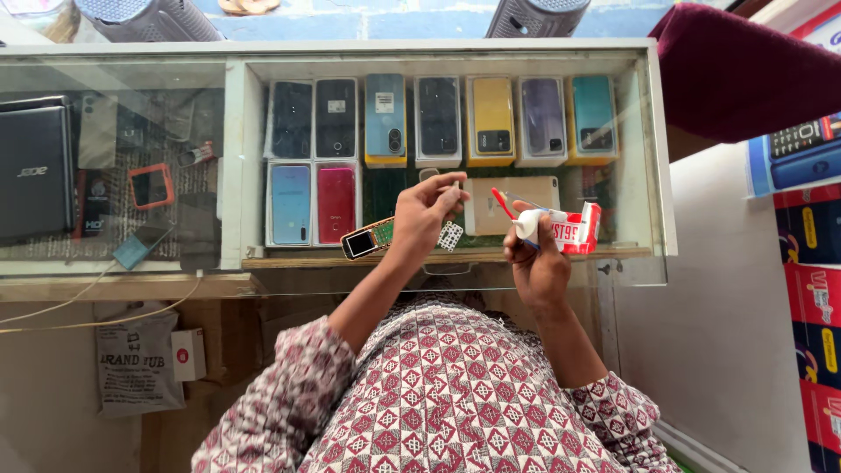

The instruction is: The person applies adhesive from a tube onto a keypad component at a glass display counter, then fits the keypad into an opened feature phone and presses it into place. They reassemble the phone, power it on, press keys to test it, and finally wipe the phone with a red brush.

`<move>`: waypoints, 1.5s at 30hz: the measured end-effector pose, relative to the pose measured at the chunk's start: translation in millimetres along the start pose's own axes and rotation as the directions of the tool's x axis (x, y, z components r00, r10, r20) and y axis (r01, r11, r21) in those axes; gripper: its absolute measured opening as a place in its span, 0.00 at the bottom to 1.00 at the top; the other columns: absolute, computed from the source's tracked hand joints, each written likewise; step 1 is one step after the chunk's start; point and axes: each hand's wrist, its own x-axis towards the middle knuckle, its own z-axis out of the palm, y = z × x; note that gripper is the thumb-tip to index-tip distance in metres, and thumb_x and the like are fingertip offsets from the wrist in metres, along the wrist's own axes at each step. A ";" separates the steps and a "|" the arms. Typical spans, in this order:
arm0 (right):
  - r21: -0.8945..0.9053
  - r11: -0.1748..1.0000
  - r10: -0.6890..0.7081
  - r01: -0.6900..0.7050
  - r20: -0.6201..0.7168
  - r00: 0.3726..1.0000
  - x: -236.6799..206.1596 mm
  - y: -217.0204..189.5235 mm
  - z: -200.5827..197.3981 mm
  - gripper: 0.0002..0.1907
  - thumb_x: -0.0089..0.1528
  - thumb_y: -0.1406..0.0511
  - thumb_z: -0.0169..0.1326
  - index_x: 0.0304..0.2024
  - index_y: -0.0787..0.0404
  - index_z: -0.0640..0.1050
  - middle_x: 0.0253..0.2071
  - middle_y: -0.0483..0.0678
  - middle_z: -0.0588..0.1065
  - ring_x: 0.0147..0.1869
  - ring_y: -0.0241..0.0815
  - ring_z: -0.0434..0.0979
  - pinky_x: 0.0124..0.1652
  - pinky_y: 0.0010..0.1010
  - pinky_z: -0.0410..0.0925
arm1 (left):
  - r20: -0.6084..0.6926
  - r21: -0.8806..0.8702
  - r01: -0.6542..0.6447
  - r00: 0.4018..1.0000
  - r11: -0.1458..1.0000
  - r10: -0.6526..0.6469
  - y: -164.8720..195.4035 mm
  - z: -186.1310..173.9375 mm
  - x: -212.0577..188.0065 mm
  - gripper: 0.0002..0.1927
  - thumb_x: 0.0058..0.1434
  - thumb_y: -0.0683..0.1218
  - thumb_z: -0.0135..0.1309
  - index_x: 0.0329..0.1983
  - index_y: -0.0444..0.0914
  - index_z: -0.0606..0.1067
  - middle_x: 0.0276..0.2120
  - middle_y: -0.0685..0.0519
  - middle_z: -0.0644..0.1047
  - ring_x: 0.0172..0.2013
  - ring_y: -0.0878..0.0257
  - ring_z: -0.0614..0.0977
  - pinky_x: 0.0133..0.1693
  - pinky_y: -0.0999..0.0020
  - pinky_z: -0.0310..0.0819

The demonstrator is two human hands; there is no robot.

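Observation:
My left hand (425, 215) is closed around a small opened phone body (368, 238), its green circuit board showing and a white keypad sheet (450, 235) hanging by the fingers. My right hand (536, 254) grips a white glue tube with a red pointed nozzle (519, 219) together with its red and white carton (578, 233). The nozzle tip points up and left, a short gap from the left fingers. Both hands hover over the glass counter.
A glass display case (447, 52) holds two rows of smartphones (438, 118). A laptop (35, 166) and small gadgets lie under the left pane. A maroon cloth (736, 70) sits upper right. Stacked coloured boxes (810, 289) line the right; a bag (136, 359) hangs lower left.

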 end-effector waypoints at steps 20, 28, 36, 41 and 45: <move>-0.149 0.943 -0.277 0.297 0.139 0.951 -24.1 15.1 47.2 0.28 0.72 0.55 0.54 0.63 0.73 0.69 0.52 0.62 0.78 0.59 0.49 0.80 0.63 0.37 0.71 | -0.077 -0.478 -0.146 0.989 0.866 0.125 9.1 -12.6 -67.5 0.11 0.70 0.44 0.57 0.44 0.29 0.73 0.39 0.39 0.83 0.40 0.54 0.87 0.46 0.60 0.86; -0.134 0.945 -0.284 0.297 0.109 0.953 -36.1 4.2 51.7 0.28 0.71 0.55 0.54 0.61 0.72 0.69 0.50 0.61 0.78 0.58 0.51 0.80 0.63 0.42 0.73 | -0.050 -0.438 -0.173 0.985 0.882 0.168 12.9 -6.8 -75.5 0.11 0.70 0.43 0.57 0.45 0.28 0.74 0.39 0.40 0.83 0.41 0.55 0.87 0.47 0.61 0.86; -0.144 0.939 -0.301 0.312 0.093 0.949 -42.1 2.4 49.7 0.27 0.72 0.55 0.55 0.61 0.72 0.70 0.51 0.60 0.78 0.57 0.49 0.81 0.62 0.39 0.73 | -0.042 -0.388 -0.211 0.976 0.897 0.211 10.9 -3.1 -81.3 0.12 0.69 0.44 0.57 0.45 0.27 0.75 0.38 0.41 0.83 0.41 0.56 0.87 0.47 0.62 0.86; -0.153 0.939 -0.297 0.308 0.088 0.951 -45.6 1.3 48.7 0.26 0.72 0.55 0.55 0.61 0.72 0.71 0.51 0.60 0.78 0.58 0.48 0.80 0.62 0.39 0.72 | -0.047 -0.362 -0.193 0.981 0.912 0.189 10.7 -1.7 -82.6 0.12 0.69 0.44 0.57 0.45 0.28 0.75 0.38 0.42 0.83 0.40 0.57 0.88 0.46 0.63 0.86; -0.145 0.943 -0.290 0.299 0.080 0.954 -47.2 1.2 47.6 0.26 0.72 0.55 0.54 0.61 0.71 0.71 0.51 0.59 0.78 0.58 0.48 0.80 0.63 0.39 0.72 | -0.045 -0.364 -0.195 0.980 0.911 0.192 9.9 -0.2 -83.9 0.12 0.69 0.44 0.57 0.45 0.27 0.75 0.38 0.42 0.83 0.40 0.57 0.87 0.46 0.63 0.86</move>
